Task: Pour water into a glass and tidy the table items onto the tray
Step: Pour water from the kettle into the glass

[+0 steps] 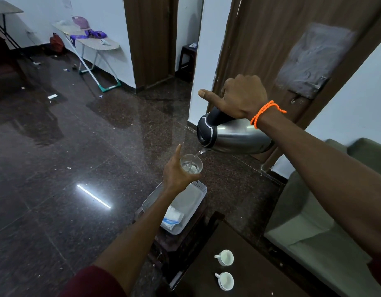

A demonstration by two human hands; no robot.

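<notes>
Head view, looking down past both forearms. The right hand (243,95) was wrapped around the black handle of a steel kettle (234,135), its fingers curled over the grip and its thumb stretched out to the left, clear of the handle. An orange cord bracelet (264,112) circled that wrist. The kettle was tipped with its spout low and to the left, and a thin stream of water (197,156) ran from the spout into a clear glass (191,165). The left hand (176,174) held the glass from the left side, fingers curved around its wall, forefinger pointing up and away. The glass was held in the air, upright, just below the spout and above the far end of a grey tray (197,189); some water stood in its bottom.

The tray rested on a small dark stand (185,232) and carried a white packet with blue print (172,217) at its near end. Nearer the camera, a dark wooden table (249,264) bore two white cups (225,257), one beyond the other, both upright with handles to the left. A green sofa (314,221) stood to the right of the table. An ironing board (88,37) stood against the far wall.
</notes>
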